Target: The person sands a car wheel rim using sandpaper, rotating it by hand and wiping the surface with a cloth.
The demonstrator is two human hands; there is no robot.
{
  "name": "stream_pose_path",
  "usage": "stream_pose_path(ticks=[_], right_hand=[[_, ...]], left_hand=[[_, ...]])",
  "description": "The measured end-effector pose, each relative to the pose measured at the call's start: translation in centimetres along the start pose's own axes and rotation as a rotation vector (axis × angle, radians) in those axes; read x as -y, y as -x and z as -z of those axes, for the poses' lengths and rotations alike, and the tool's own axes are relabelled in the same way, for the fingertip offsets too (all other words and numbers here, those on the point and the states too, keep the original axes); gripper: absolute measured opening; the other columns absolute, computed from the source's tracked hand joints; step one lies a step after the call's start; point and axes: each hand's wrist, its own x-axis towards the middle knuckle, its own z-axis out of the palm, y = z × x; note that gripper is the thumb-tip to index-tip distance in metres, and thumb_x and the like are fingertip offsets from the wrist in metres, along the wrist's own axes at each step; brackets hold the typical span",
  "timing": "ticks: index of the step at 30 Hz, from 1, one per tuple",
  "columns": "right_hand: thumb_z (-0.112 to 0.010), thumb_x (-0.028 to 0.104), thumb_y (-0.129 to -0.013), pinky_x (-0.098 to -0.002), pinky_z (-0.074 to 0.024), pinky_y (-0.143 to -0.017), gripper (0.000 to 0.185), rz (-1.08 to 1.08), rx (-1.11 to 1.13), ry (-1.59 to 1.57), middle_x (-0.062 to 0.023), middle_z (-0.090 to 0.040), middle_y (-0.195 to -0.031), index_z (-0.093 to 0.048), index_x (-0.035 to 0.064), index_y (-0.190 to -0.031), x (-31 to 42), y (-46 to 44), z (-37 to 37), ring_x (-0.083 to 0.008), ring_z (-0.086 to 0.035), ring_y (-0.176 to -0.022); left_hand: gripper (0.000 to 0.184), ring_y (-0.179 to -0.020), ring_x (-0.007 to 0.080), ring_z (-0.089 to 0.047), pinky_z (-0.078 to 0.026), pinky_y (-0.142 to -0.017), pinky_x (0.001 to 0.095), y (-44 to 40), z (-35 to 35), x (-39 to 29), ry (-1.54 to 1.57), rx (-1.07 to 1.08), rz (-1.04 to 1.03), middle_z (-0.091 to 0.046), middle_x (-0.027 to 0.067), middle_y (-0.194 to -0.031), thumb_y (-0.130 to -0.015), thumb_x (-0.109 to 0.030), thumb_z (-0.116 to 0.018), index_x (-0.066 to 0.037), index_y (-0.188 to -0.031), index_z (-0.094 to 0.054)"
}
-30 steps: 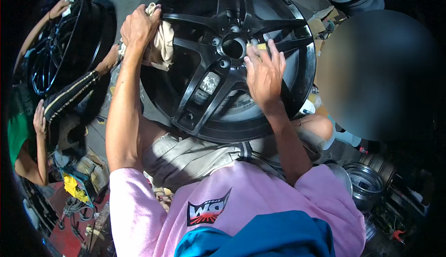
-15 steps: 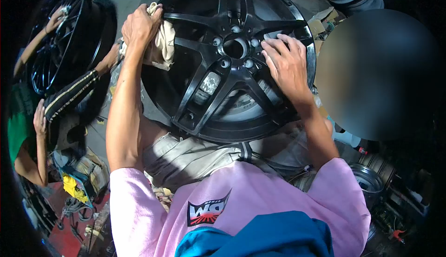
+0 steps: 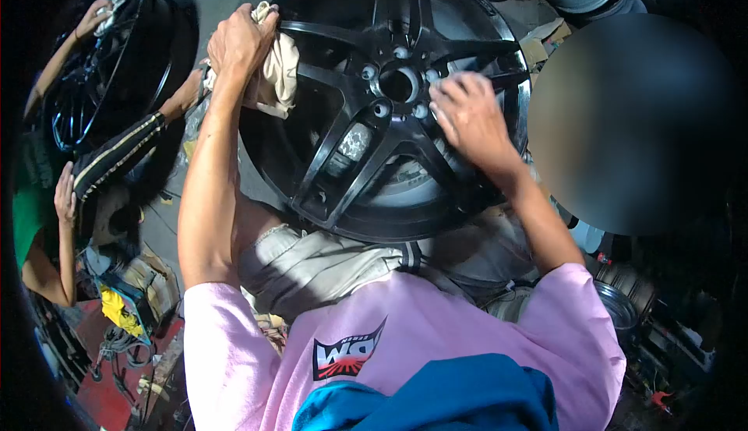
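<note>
Big round black metal wheel (image 3: 402,113): by lap in pale cloth shorts (image 3: 327,259) | left hand (image 3: 240,45): fingers grip soft cream cloth (image 3: 282,76) at rim | right hand (image 3: 474,115): just moved nearer wheel's middle, so work's there; fingers bent, blurry, can't tell if holding

A single head-worn camera looks forward and down from close above the hands (image 3: 238,46) and wheel (image 3: 401,125).
</note>
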Motion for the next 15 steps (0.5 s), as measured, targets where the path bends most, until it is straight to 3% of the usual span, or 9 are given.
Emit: stream_pose_path(ticks=[3, 6, 9, 12, 15], right_hand=[[-0.073, 0.017, -0.093, -0.0449, -0.0439, -0.107, 0.027, 0.003, -0.043, -0.142, -0.0094, -0.070, -0.117, -0.074, 0.0024, -0.116, 0.4, 1.4, 0.0, -0.0278, -0.062, -0.115], [-0.072, 0.017, -0.094, -0.0453, -0.0438, -0.107, 0.025, -0.037, -0.096, -0.070, -0.0091, -0.070, -0.116, -0.075, 0.0031, -0.116, -0.7, 1.2, 1.7, -0.0280, -0.063, -0.113], [-0.073, 0.022, -0.095, -0.0467, -0.0430, -0.109, 0.031, -0.091, -0.290, -0.034, -0.0056, -0.067, -0.130, -0.076, 0.0102, -0.123, -1.3, -1.9, 1.2, -0.0302, -0.059, -0.125], [-0.074, 0.025, -0.096, -0.0492, -0.0390, -0.116, 0.027, -0.002, -0.251, -0.071, -0.0061, -0.059, -0.149, -0.080, 0.0134, -0.119, -2.2, -5.0, -1.4, -0.0335, -0.047, -0.143], [-0.073, 0.025, -0.097, -0.0497, -0.0361, -0.120, 0.027, -0.057, -0.230, -0.194, -0.0065, -0.057, -0.153, -0.079, 0.0126, -0.120, -3.0, -4.1, -3.6, -0.0349, -0.042, -0.148]], left_hand=[[0.061, -0.110, 0.0495, -0.070, -0.055, -0.093, 0.0548, 0.2, -0.1, -0.2, -0.002, -0.019, 0.009, -0.075, 0.0282, -0.109, -0.098, -0.063, -0.059, -0.008, -0.118, -0.074], [0.062, -0.109, 0.0490, -0.070, -0.055, -0.093, 0.0550, 0.3, 0.0, -0.3, -0.008, 0.002, -0.017, -0.075, 0.0281, -0.109, -0.098, -0.063, -0.059, -0.006, -0.118, -0.073], [0.062, -0.109, 0.0487, -0.070, -0.055, -0.094, 0.0549, 0.3, 0.5, -0.4, 0.000, 0.001, -0.011, -0.075, 0.0281, -0.108, -0.098, -0.063, -0.059, -0.006, -0.118, -0.073], [0.063, -0.110, 0.0491, -0.070, -0.055, -0.094, 0.0552, 0.3, 0.2, -0.1, 0.008, -0.002, -0.008, -0.075, 0.0287, -0.108, -0.097, -0.064, -0.058, -0.007, -0.119, -0.074], [0.063, -0.110, 0.0495, -0.070, -0.055, -0.094, 0.0554, 0.2, 0.2, -0.2, 0.002, 0.012, 0.008, -0.075, 0.0289, -0.109, -0.097, -0.064, -0.058, -0.007, -0.119, -0.074]])
